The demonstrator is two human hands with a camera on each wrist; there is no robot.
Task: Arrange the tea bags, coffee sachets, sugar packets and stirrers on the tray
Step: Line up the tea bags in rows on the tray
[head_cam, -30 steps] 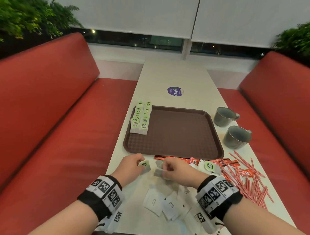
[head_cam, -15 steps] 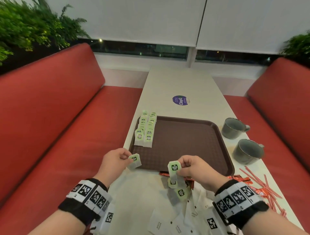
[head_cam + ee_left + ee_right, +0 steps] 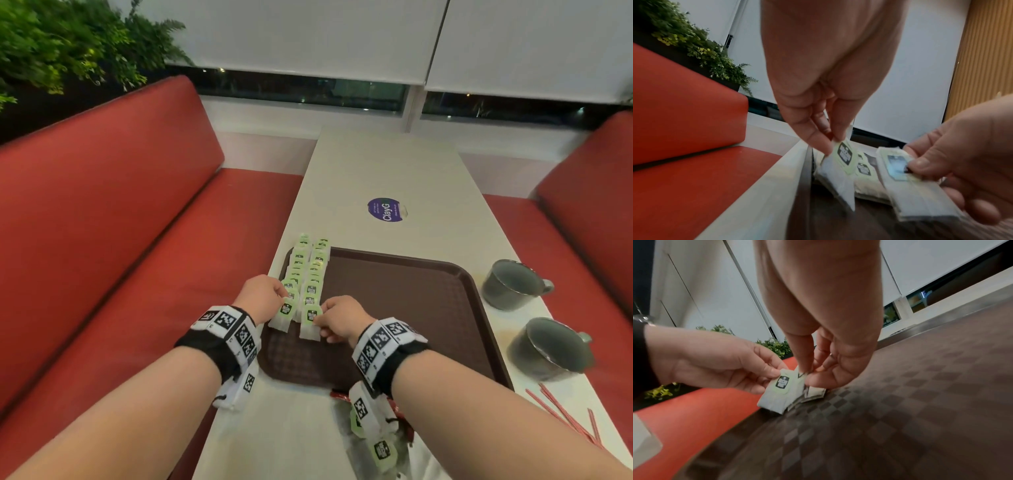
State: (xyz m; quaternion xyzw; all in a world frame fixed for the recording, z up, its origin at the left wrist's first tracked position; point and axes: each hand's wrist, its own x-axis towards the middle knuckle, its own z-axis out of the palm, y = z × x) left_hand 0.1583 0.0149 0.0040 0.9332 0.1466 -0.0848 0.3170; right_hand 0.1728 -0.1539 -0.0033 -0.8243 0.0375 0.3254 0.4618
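Both hands over the brown tray (image 3: 411, 308) at its 9 o'clock edge: left hand (image 3: 262, 298) pinches a tea bag (image 3: 283, 316) by its green tag at the near end of the left row of tea bags (image 3: 297, 265), right hand (image 3: 339, 320) pinches a second tea bag (image 3: 310, 323) at the near end of the right row (image 3: 317, 267). Both bags' lower ends touch the tray floor. Loose tea bags (image 3: 380, 452) lie on the table at 6 o'clock of the tray, red stirrers (image 3: 561, 416) at 4 o'clock, two grey mugs (image 3: 513, 284) at 3 o'clock.
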